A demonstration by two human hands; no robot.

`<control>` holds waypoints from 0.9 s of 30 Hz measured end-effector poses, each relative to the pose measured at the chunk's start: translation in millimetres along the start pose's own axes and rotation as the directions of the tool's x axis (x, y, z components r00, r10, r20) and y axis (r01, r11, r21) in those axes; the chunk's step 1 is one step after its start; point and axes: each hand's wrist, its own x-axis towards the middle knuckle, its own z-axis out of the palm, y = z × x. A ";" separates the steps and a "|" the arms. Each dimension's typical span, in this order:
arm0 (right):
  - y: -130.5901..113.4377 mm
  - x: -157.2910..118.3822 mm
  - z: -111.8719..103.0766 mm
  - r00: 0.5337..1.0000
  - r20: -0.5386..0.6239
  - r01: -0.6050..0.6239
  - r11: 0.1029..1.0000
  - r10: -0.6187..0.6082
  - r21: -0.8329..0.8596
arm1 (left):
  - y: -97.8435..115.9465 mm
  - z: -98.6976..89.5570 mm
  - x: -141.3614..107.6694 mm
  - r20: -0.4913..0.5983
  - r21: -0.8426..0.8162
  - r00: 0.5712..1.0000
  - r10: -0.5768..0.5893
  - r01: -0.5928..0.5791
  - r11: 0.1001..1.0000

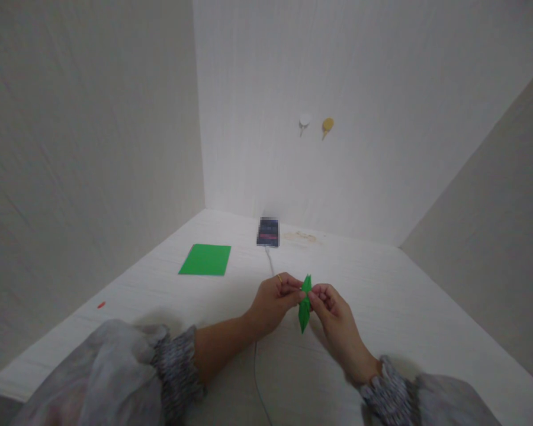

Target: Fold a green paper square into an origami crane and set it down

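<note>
A narrow piece of folded green origami paper [304, 315] is held upright between my two hands, pointed at its lower end and split into thin tips at the top. My left hand [275, 300] pinches its left edge with thumb and fingers; a ring sits on one finger. From the other side, my right hand [333, 310] grips the right edge between thumb and forefinger. Both hands are just above the white table. To the left lies a flat square of green paper [205, 260], touched by neither hand.
A phone-like device [268, 232], blurred out, rests near the back wall. Its pale cable [258, 378] runs forward beneath my left arm. A small red mark [101, 305] shows at the left. White [304, 122] and yellow [327, 125] hooks hang on the back wall. Walls enclose both sides.
</note>
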 end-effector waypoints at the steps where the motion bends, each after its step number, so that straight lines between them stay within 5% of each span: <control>1: 0.5 0.2 0.0 1.000 0.003 0.001 1.000 -0.001 0.000 | -0.4 -0.1 0.1 -0.008 0.011 1.000 -0.004 0.004 1.000; 18: 5.8 -8.2 1.5 0.994 0.099 0.068 0.981 -0.051 -0.183 | -0.4 -3.1 3.2 -0.090 0.085 0.988 -0.125 0.133 0.987; 27: 8.0 -0.7 -0.1 0.983 0.133 -0.119 0.992 0.124 -0.040 | 4.4 -1.4 2.4 -0.152 0.040 0.988 -0.018 0.024 0.999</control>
